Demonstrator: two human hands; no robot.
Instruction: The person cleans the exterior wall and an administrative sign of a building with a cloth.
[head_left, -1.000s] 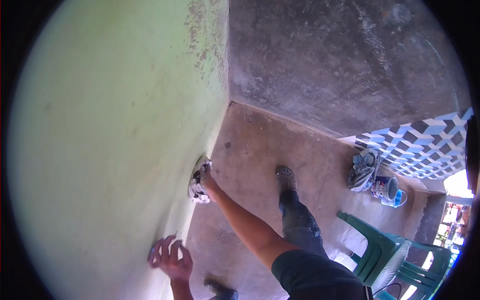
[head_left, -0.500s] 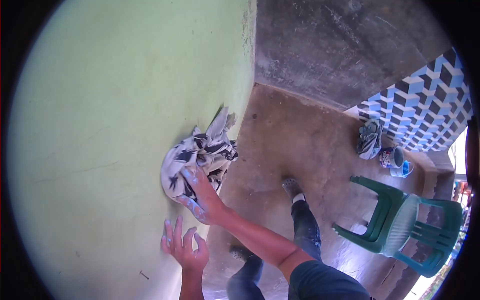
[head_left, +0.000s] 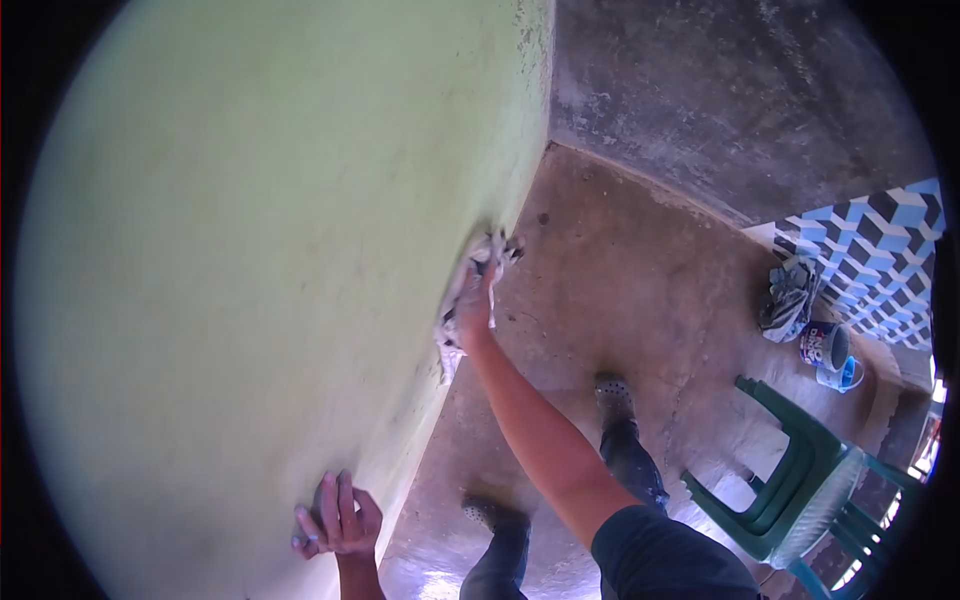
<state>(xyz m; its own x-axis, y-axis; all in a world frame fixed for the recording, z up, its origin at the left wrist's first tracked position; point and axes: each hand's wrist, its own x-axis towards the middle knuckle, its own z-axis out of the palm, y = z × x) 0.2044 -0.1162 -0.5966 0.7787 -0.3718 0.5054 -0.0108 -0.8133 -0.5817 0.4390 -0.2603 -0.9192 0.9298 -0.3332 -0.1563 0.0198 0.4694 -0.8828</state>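
Observation:
My right hand [head_left: 474, 312] is closed on a crumpled white cloth with dark markings [head_left: 490, 250]. It presses the cloth against the pale green wall [head_left: 250, 250], low down near where the wall meets the floor. The hand is slightly blurred, and part of the cloth is hidden under it. Lower in the view, my left hand [head_left: 342, 518] rests at the wall with its fingers apart and a little bent. Nothing is in it.
Stacked green plastic chairs [head_left: 800, 500] stand at the right. Beyond them are a labelled bucket [head_left: 824, 346], a small blue-and-white pail [head_left: 840, 374] and a crumpled plastic bag [head_left: 788, 298]. A dark grey wall [head_left: 720, 100] meets the brown concrete floor [head_left: 620, 270].
My right hand has moved the cloth along the wall, up and right in the view, toward the floor edge. My left hand has shifted slightly down and left. The view has turned slightly.

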